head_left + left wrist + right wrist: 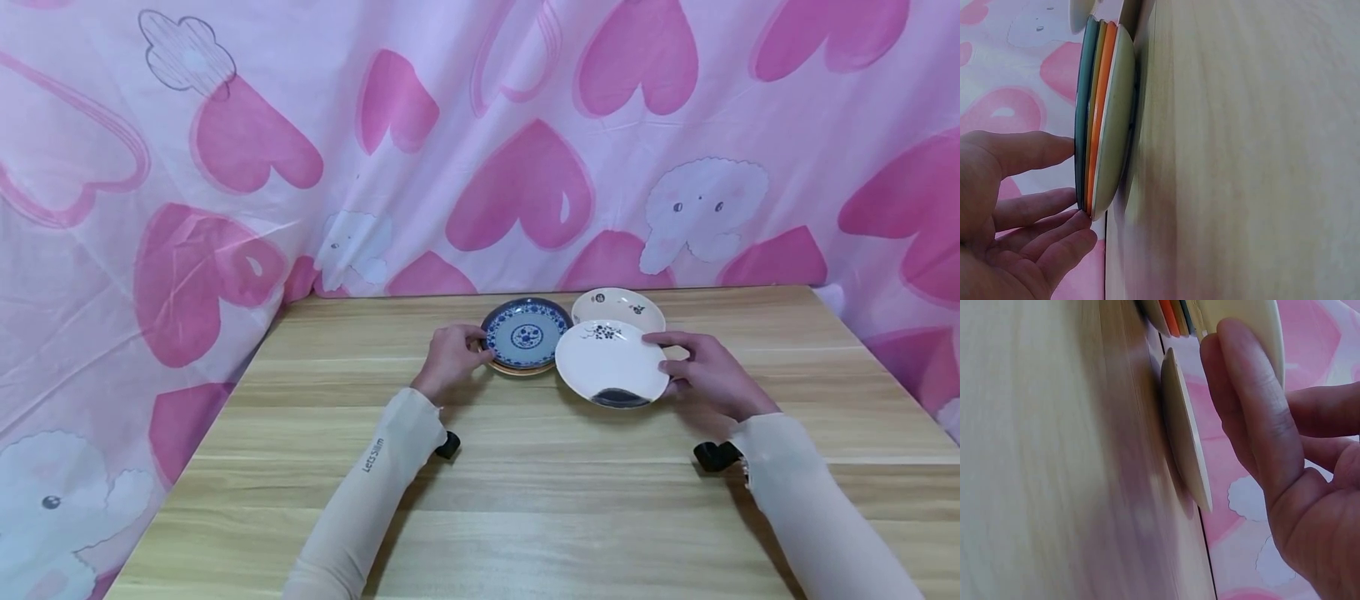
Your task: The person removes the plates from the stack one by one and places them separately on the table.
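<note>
1. Near the centre of the frame, a round blue-and-white patterned ceramic plate (527,336) tops a stack; in the left wrist view an orange rim (1101,112) and a pale, deeper plate (1118,125) show beneath it.
2. The left hand (450,357) is at the stack's left edge, thumb and fingers spread apart, tips touching the rim.
3. The right hand (705,372), right of centre, pinches a round white plate (611,367) with a dark floral sprig and a dark grey patch, thumb and fingers on its right edge. This plate is raised off the table.
4. Behind and partly covered by it in the head view, a round cream plate (626,306) with small dark motifs lies on the pale wood-grain table (525,517).
5. Whether the white plate touches the stack, I cannot tell.
6. A pink heart-patterned cloth (450,83) fills the upper frame.
</note>
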Available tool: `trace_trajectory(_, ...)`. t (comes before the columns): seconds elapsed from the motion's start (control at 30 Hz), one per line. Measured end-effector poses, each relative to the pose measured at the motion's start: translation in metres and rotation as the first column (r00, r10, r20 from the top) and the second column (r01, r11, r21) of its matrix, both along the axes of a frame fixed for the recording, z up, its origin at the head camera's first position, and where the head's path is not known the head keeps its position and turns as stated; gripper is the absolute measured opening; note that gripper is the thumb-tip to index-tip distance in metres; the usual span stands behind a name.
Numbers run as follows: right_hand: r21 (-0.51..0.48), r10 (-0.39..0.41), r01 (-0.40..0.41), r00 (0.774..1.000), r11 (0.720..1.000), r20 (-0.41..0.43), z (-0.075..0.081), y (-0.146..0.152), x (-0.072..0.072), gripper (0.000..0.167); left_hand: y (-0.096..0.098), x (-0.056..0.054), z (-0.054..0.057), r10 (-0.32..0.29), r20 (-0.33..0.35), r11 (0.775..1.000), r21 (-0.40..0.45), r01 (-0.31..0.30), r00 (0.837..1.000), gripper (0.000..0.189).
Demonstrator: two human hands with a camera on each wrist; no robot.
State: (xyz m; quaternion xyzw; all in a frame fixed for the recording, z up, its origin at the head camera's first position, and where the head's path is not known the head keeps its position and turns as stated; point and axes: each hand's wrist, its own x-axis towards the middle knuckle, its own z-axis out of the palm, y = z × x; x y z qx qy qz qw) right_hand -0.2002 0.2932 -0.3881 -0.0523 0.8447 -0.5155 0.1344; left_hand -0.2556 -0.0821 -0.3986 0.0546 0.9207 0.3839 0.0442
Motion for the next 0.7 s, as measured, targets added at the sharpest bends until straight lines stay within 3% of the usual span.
trace_trajectory(0.7, 0.001, 0.032, -0.032, 0.999, 0.999, 0.028, -0.009, 0.028, 0.018, 0.051, -0.001, -0.001, 0.0, 0.011, 0.02, 0.999, 0.035, -0.011, 1.0, 0.041)
